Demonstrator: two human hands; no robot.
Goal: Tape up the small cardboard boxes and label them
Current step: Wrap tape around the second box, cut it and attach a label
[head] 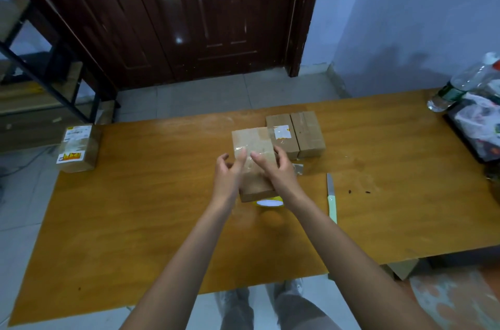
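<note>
A small cardboard box (253,159) lies on the wooden table (135,208) directly under both hands, its long side running away from the person, with a strip of clear tape (247,160) shining across its top. The left hand (228,175) hovers over the box's left edge, fingers loosely curled and spread, its fingertips at the tape. The right hand (276,171) sits over the box's right part, forefinger stretched onto the tape, the other fingers curved beside the box's right edge; whether either hand actually pinches the tape cannot be told.

Just beyond the right hand two more boxes stand side by side, touching: the labelled box (281,137) with a white sticker on top, and the plain box (308,134) to its right. Nearer the person, partly hidden under the box's near end, is a yellow tape roll (269,202). To the right of the right forearm lies a knife (331,198) with a pale green handle. Well off to the left of the left hand, at the table's edge, sits a wrapped parcel (77,148) with printed labels. Far right are plastic bottles (465,83).
</note>
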